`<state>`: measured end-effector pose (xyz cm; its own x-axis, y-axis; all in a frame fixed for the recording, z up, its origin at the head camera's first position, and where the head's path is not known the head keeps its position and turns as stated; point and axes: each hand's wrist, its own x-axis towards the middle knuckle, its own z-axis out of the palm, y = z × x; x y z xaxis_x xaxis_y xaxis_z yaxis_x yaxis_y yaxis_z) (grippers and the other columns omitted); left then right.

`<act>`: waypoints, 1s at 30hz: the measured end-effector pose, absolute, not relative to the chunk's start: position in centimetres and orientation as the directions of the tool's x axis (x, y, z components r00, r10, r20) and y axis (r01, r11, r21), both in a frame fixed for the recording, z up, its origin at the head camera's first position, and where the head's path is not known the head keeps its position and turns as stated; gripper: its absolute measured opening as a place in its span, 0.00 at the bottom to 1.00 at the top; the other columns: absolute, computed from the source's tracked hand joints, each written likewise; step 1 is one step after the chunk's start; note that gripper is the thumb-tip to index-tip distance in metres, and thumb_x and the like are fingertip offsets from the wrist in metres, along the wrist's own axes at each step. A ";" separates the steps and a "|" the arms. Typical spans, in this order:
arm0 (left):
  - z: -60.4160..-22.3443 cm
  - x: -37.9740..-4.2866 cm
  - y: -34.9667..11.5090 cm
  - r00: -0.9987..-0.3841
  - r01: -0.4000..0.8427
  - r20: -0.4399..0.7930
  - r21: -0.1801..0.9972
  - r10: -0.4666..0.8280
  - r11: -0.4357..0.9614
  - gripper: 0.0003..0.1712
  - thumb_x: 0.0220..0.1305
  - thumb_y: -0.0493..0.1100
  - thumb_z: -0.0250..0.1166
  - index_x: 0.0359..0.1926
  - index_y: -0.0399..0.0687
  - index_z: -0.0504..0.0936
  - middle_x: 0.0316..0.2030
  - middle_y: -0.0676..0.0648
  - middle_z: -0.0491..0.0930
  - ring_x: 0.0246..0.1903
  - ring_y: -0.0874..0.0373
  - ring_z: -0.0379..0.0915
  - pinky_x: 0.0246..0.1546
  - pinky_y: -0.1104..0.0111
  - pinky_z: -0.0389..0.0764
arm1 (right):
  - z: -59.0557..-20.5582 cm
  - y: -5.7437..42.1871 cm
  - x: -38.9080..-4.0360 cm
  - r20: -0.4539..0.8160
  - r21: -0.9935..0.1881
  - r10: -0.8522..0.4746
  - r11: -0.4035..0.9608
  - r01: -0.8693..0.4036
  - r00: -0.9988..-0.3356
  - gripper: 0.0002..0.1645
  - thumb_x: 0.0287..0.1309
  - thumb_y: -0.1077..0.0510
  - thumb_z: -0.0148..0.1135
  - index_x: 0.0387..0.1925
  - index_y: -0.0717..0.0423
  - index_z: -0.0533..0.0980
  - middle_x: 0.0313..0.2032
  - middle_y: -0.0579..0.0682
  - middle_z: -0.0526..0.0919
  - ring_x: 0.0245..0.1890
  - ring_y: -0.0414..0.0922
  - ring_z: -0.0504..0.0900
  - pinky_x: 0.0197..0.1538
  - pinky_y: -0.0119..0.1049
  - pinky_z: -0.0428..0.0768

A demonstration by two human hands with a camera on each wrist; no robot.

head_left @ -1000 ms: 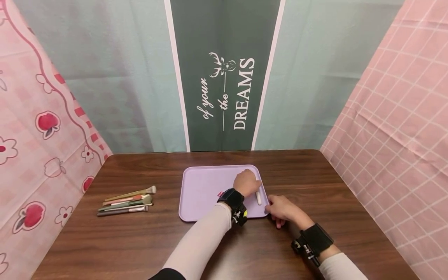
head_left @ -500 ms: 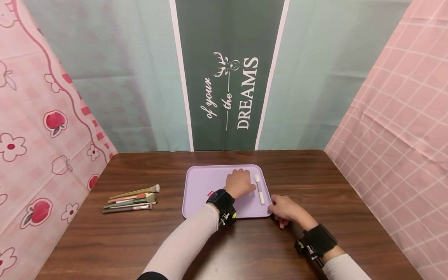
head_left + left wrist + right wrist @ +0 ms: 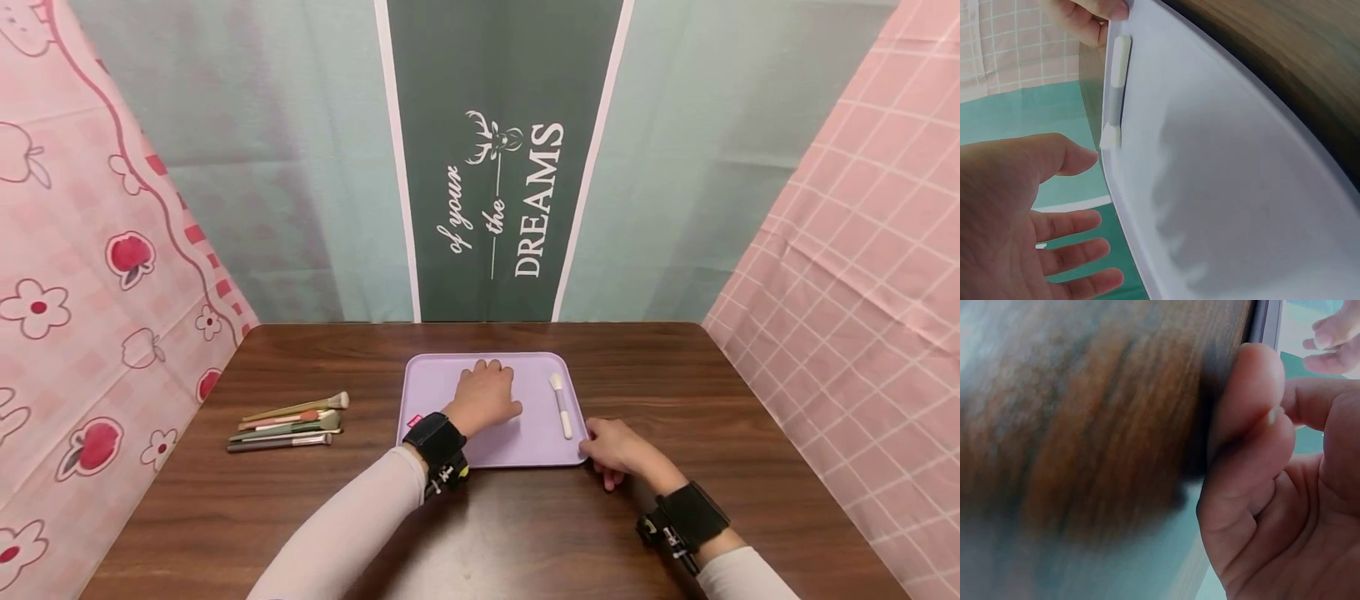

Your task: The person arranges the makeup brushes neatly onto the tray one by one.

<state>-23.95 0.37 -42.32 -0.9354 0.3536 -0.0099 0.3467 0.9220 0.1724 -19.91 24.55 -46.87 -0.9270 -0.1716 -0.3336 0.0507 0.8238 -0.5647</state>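
Observation:
A makeup brush point(image 3: 562, 407) with a white handle end, grey middle and pale bristles lies lengthwise along the right side of a lilac tray point(image 3: 534, 442). Over the tray's middle hovers my left hand point(image 3: 483, 396), fingers spread and holding nothing. The left wrist view shows that hand point(image 3: 1029, 219) with its thumb apart from the fingers, the brush point(image 3: 1116, 94) lying beyond the thumb. At the tray's near right corner my right hand point(image 3: 621, 448) grips the rim, its fingers curled. In the right wrist view its curled fingers point(image 3: 1241, 450) hide most of the contact.
Several makeup brushes point(image 3: 288, 427) lie in a loose group on the wooden table point(image 3: 360, 508) left of the tray. A red tag point(image 3: 414, 421) shows at the tray's left side. Curtains point(image 3: 315, 167) stand behind the table and at both sides.
My left hand has let go of the brush, leaving it on the tray's right side, and moved left across the tray. The right hand stays at the corner. The head view has shifted slightly.

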 end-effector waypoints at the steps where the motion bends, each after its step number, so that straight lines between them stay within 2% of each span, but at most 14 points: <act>1: -42.3 -23.9 0.0 -0.936 0.346 -0.008 0.171 0.353 0.922 0.25 0.61 0.57 0.67 0.51 0.46 0.81 0.46 0.46 0.78 0.48 0.49 0.71 0.47 0.54 0.73 | -46.9 24.6 -19.9 -0.335 -0.564 -0.172 0.824 0.051 -0.926 0.04 0.59 0.63 0.55 0.29 0.57 0.69 0.18 0.55 0.77 0.08 0.43 0.78 0.13 0.37 0.76; 7: -42.0 -23.3 -2.2 -0.940 0.338 0.014 0.160 0.341 0.927 0.24 0.60 0.56 0.67 0.50 0.45 0.81 0.46 0.45 0.78 0.48 0.47 0.71 0.46 0.53 0.73 | -46.7 24.6 -19.8 -0.344 -0.572 -0.172 0.818 0.060 -0.923 0.04 0.60 0.64 0.55 0.30 0.58 0.69 0.18 0.55 0.76 0.08 0.43 0.78 0.14 0.37 0.77; 19: -41.6 -21.7 -7.5 -0.958 0.283 0.012 0.194 0.286 0.939 0.30 0.61 0.55 0.68 0.60 0.44 0.79 0.55 0.42 0.78 0.56 0.43 0.71 0.55 0.47 0.72 | -46.7 24.6 -19.9 -0.340 -0.567 -0.183 0.822 0.046 -0.923 0.05 0.60 0.63 0.55 0.29 0.57 0.69 0.17 0.55 0.77 0.08 0.43 0.78 0.13 0.37 0.76; 30: -42.3 -20.4 -12.5 -0.981 0.194 0.018 0.212 0.194 0.958 0.33 0.58 0.55 0.70 0.60 0.41 0.78 0.56 0.40 0.78 0.57 0.42 0.70 0.57 0.44 0.71 | -46.9 24.8 -20.1 -0.339 -0.575 -0.189 0.817 0.043 -0.922 0.05 0.59 0.63 0.55 0.29 0.57 0.69 0.17 0.55 0.77 0.07 0.43 0.78 0.13 0.37 0.76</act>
<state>-20.39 -12.48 -42.32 -0.9808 0.1944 0.0178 0.1937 0.9578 0.2123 -20.07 24.80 -46.88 -0.9216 -0.1895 -0.3388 0.0434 0.8170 -0.5750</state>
